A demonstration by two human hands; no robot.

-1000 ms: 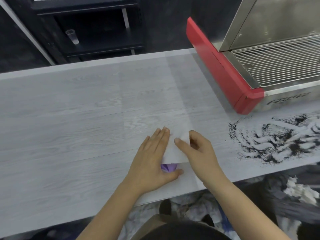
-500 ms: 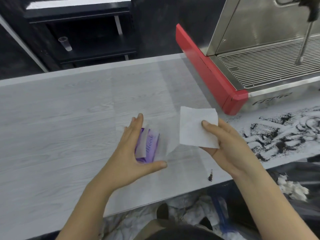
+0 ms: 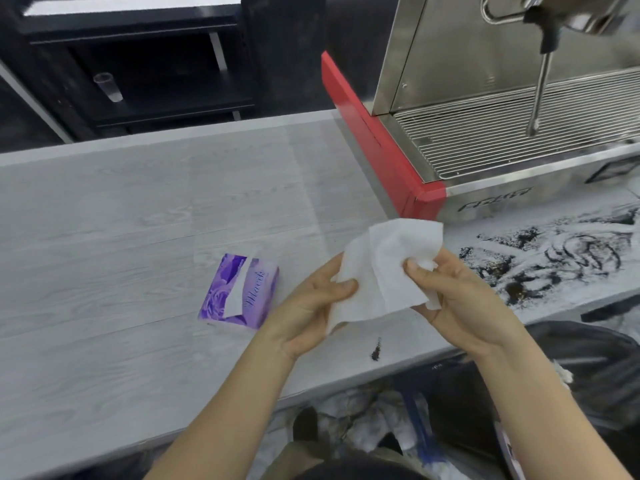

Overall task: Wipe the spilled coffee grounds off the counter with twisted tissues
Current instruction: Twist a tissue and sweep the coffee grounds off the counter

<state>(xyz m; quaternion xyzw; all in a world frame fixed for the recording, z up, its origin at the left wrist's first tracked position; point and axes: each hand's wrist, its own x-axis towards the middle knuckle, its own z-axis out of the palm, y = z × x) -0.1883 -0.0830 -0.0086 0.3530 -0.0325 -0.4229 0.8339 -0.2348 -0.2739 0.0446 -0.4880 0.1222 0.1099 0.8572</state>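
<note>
White tissue [image 3: 388,268] now pinched by left hand [image 3: 311,306] too, right hand [image 3: 457,299] still gripping, purple pack [image 3: 239,292] released.

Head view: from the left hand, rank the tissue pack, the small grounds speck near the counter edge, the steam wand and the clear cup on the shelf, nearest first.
Measured from the left hand:
1. Tissue pack, just to its left on the counter, and the grounds speck, just to its right near the edge: too close to call.
2. Steam wand, far right, over the drip tray.
3. Clear cup, far left, on the dark shelf.
</note>
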